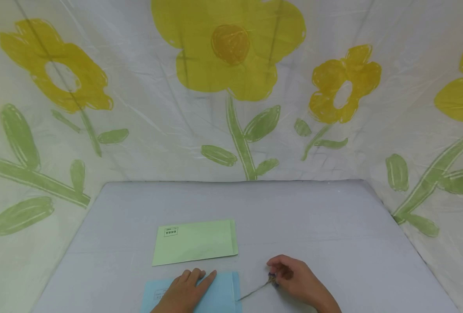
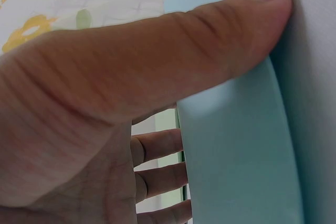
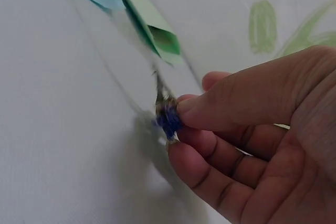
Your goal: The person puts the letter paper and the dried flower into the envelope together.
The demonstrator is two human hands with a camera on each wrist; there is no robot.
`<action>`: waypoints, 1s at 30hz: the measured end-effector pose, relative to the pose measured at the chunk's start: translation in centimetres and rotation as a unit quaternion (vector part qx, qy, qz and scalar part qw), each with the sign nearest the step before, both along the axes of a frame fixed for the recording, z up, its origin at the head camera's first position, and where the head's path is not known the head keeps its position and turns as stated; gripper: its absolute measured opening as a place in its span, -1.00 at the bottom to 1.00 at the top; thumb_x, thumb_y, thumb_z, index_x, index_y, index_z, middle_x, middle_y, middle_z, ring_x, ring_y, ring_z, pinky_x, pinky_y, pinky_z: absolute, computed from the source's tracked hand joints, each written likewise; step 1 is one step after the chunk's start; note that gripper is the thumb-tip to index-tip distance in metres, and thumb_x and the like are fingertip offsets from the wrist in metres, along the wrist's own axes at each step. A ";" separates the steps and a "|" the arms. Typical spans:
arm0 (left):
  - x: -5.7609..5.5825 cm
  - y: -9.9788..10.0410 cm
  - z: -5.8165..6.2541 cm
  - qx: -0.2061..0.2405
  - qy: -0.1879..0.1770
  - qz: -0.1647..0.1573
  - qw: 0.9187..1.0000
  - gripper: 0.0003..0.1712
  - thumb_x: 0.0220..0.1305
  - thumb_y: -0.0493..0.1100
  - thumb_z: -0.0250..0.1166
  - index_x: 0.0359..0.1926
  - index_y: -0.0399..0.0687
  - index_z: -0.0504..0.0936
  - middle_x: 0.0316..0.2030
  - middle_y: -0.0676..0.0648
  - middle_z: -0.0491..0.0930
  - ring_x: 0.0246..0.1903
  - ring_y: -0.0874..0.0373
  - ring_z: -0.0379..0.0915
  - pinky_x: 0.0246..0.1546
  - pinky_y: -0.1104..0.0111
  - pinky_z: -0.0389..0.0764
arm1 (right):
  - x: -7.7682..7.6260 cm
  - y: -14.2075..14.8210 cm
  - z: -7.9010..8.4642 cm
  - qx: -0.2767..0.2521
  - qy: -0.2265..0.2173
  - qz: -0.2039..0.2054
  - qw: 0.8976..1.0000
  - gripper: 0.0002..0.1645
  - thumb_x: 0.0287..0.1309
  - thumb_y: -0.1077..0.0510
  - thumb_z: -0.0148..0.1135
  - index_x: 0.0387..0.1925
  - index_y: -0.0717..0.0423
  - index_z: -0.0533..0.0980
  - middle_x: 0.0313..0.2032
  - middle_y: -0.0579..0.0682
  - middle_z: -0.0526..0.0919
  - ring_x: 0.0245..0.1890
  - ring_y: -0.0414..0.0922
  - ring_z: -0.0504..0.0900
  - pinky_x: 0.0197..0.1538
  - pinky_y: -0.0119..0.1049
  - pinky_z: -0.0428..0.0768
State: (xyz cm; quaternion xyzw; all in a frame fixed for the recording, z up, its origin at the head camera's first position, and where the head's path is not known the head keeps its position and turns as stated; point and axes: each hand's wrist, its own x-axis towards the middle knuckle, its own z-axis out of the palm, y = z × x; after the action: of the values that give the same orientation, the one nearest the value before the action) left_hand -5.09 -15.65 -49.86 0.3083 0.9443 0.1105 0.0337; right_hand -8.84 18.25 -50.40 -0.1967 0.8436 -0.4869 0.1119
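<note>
My left hand [image 1: 187, 292] lies over a light blue envelope [image 1: 221, 295], gripping it across its width. In the left wrist view the thumb [image 2: 247, 30] reaches one edge of the envelope and the other fingers [image 2: 163, 145] are at the opposite edge. Right of it, my right hand [image 1: 296, 280] pinches a dried flower [image 3: 169, 119] with a blue-purple head by that head, between thumb and fingertips. Its thin stem [image 1: 255, 291] points left, the tip overlapping the envelope's right end. The envelope's mouth gapes in the right wrist view.
A pale green envelope [image 1: 196, 243] with a small printed box lies just beyond the blue one, its mouth to the right. Both lie on a grey-white table [image 1: 313, 217]. A white cloth with painted yellow flowers [image 1: 239, 56] hangs behind and at both sides.
</note>
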 end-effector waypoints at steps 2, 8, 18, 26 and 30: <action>0.0 0.0 0.0 0.002 0.004 -0.001 1.000 0.18 0.02 0.71 0.07 0.34 -0.10 0.49 -0.03 -0.11 0.51 -0.20 0.13 0.31 -0.26 0.31 0.51 | 0.0 0.2 0.0 0.002 0.000 -0.010 1.000 -0.54 0.07 0.55 0.20 -0.05 0.10 0.60 -0.25 -0.12 0.65 -0.28 -0.24 0.60 -0.22 -0.36 0.64; 0.1 -0.1 0.0 0.002 0.016 -0.006 1.000 0.18 0.01 0.72 0.08 0.34 -0.10 0.50 -0.04 -0.11 0.52 -0.21 0.14 0.31 -0.27 0.32 0.51 | -0.2 0.4 0.0 -0.020 0.003 -0.013 1.000 -0.59 0.10 0.53 0.25 -0.03 0.15 0.59 -0.25 -0.09 0.66 -0.29 -0.10 0.63 -0.24 -0.36 0.64; 0.1 -0.1 -0.2 0.000 0.014 -0.006 1.000 0.20 -0.02 0.73 0.08 0.35 -0.10 0.48 -0.01 -0.11 0.51 -0.20 0.14 0.30 -0.27 0.32 0.50 | -0.2 0.6 0.1 -0.024 -0.021 -0.033 0.999 -0.67 0.15 0.45 0.30 -0.04 0.19 0.59 -0.26 -0.07 0.65 -0.28 -0.22 0.61 -0.24 -0.35 0.65; 0.1 -0.1 -0.3 -0.005 0.014 -0.004 1.000 0.23 -0.04 0.74 0.08 0.36 -0.08 0.47 0.00 -0.10 0.50 -0.19 0.13 0.30 -0.23 0.29 0.52 | -0.1 0.0 0.1 -0.087 -0.037 0.001 0.996 -0.69 0.19 0.40 0.30 -0.01 0.25 0.58 -0.23 0.03 0.65 -0.26 -0.18 0.64 -0.21 -0.32 0.67; 0.1 -0.1 -0.1 -0.005 0.005 0.000 1.000 0.23 -0.05 0.74 0.09 0.36 -0.09 0.47 0.01 -0.11 0.50 -0.17 0.12 0.31 -0.21 0.27 0.53 | 0.0 -0.9 -0.1 -0.085 -0.050 0.013 0.995 -0.69 0.18 0.40 0.32 -0.02 0.22 0.59 -0.24 0.01 0.65 -0.27 -0.17 0.63 -0.20 -0.33 0.67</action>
State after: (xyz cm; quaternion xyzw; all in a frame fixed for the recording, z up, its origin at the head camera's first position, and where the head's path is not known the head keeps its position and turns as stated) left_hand -4.97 -15.72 -50.00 0.3089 0.9448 0.1047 0.0309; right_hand -8.82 17.38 -50.49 -0.1916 0.7903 -0.5642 0.1428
